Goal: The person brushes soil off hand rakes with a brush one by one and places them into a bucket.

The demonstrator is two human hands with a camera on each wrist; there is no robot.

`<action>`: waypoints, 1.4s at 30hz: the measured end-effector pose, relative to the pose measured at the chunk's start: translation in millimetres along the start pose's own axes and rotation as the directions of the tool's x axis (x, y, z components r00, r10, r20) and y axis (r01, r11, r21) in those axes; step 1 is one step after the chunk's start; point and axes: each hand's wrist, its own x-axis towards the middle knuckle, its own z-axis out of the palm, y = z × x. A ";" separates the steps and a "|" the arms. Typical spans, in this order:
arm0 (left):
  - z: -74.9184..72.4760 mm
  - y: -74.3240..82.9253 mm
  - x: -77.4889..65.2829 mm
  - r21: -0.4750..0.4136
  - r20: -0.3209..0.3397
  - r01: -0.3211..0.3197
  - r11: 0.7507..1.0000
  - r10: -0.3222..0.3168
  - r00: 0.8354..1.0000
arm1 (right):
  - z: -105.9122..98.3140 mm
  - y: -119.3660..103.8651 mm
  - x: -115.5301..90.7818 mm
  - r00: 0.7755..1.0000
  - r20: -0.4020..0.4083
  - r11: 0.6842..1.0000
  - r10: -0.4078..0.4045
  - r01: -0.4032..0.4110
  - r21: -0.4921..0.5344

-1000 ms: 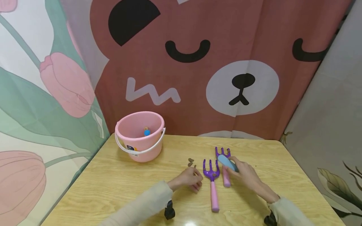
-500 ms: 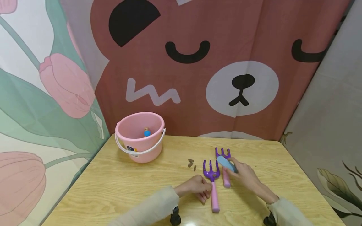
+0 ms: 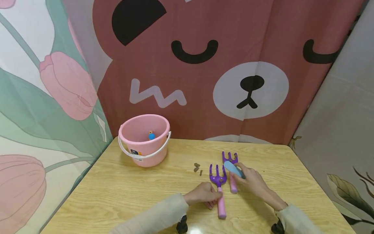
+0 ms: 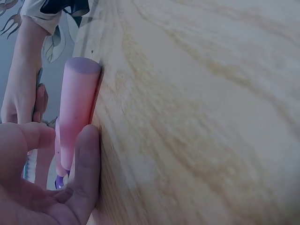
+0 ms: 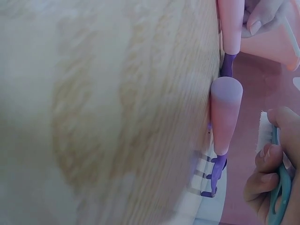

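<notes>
The left hand (image 3: 203,195) has its fingers curled on the near rake (image 3: 219,190) handle, long axis pointing away; the right hand (image 3: 252,182) grips a blue brush (image 3: 233,169) beside it.

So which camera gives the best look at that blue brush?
The head view: the blue brush shows whole in the right hand. The right wrist view catches only its bristles and edge; in the left wrist view I cannot make it out.

A pale wood-grain surface (image 3: 122,195) carries a pink bucket (image 3: 144,140) at its far left, a few small dark bits (image 3: 197,168) near the middle, and two purple rakes with pink handles, one nearer (image 3: 219,190) and one farther (image 3: 230,169), side by side.
</notes>
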 end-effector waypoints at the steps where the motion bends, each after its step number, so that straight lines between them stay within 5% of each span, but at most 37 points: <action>1: 0.7 0.7 -0.2 0.013 -0.006 0.002 1.000 -0.002 1.000 | 0.1 -0.4 -0.1 1.000 0.001 1.000 0.000 0.000 0.003; 18: 11.5 9.1 0.2 0.113 -0.119 0.061 0.992 -0.047 0.992 | 3.7 0.8 -0.8 1.000 -0.020 1.000 -0.009 0.009 -0.011; 42: 6.7 5.8 1.2 0.062 -0.081 0.062 0.996 -0.057 0.995 | 4.9 1.3 1.7 1.000 -0.001 1.000 -0.002 0.002 -0.015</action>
